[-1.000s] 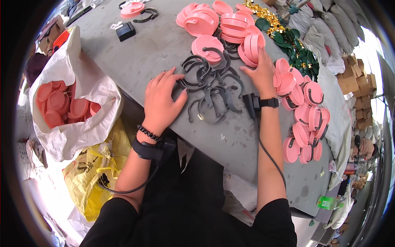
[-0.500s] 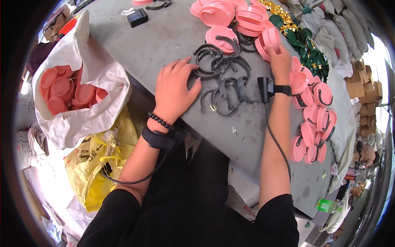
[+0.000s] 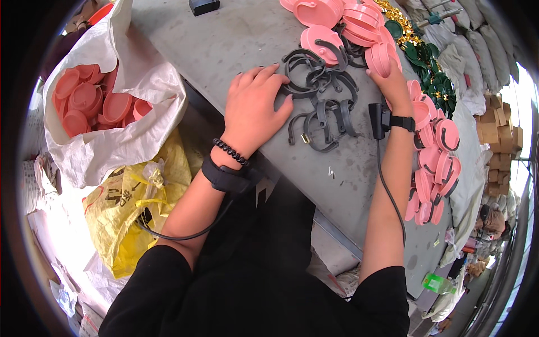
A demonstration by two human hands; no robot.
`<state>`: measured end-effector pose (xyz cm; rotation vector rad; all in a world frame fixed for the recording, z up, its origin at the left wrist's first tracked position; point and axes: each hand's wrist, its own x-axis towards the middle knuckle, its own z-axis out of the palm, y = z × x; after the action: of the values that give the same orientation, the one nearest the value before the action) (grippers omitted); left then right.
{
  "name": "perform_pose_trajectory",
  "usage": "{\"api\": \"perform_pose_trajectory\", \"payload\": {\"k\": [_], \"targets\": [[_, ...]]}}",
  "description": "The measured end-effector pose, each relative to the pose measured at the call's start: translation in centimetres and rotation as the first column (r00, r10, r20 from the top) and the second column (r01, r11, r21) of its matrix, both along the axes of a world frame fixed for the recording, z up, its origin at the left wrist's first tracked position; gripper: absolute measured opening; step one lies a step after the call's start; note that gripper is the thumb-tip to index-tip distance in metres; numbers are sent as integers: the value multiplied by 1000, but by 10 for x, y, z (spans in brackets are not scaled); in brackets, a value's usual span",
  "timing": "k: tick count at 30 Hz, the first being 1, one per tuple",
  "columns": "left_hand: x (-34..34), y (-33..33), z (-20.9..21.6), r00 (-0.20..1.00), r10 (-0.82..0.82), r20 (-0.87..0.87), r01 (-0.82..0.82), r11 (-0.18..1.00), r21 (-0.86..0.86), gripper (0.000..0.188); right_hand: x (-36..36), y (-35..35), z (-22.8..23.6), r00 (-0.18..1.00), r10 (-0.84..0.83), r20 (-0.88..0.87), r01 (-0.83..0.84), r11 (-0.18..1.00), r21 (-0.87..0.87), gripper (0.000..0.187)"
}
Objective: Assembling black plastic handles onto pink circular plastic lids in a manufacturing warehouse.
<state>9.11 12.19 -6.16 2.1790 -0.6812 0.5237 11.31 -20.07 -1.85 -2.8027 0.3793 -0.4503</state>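
Observation:
My left hand (image 3: 254, 106) rests on the table's near left edge with fingers spread and nothing in it. Its fingertips are beside a tangle of dark grey curved plastic straps (image 3: 323, 84), like handles. At the far right of that tangle, my right hand (image 3: 395, 90) has its thumb and fingers around a round pink plastic lid (image 3: 379, 58) at the near end of a pink pile. More pink lids (image 3: 319, 11) lie stacked beyond. One pink lid (image 3: 321, 44) has a grey strap across it. My right fingers are partly hidden by the hand itself.
Along the table's right side sit several pink lids with grey straps (image 3: 429, 160), dark green discs (image 3: 424, 62) and gold pieces (image 3: 393, 17). A white sack (image 3: 143, 132) of pink lids and a yellow bag (image 3: 123, 208) stand left. A black box (image 3: 203, 6) lies far off.
The view has shifted, so the table things sit farther right and higher. My right hand has closed further around the pink lid; my left hand stays by the straps.

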Motion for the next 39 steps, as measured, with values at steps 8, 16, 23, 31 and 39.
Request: {"api": "perform_pose_trajectory", "payload": {"k": [8, 16, 23, 31, 39], "targets": [[2, 0, -1, 1000, -4, 5, 4, 1000, -16, 23, 12, 4, -17, 988, -32, 150, 77, 948, -308, 64], [-3, -2, -1, 999, 18, 30, -15, 996, -92, 34, -17, -36, 7, 987, -80, 137, -17, 804, 594, 41], [-20, 9, 34, 914, -394, -99, 226, 695, -683, 68, -85, 96, 53, 897, -4, 442, -440, 97, 893, 56], [-33, 4, 53, 607, -782, -143, -10, 173, -985, 57, -97, 146, 59, 855, 407, 322, -504, 506, 700, 65], [-8, 29, 31, 556, -758, -342, -347, 162, -924, 40, -105, 107, 27, 947, 289, -138, -252, 939, 235, 37]]}}
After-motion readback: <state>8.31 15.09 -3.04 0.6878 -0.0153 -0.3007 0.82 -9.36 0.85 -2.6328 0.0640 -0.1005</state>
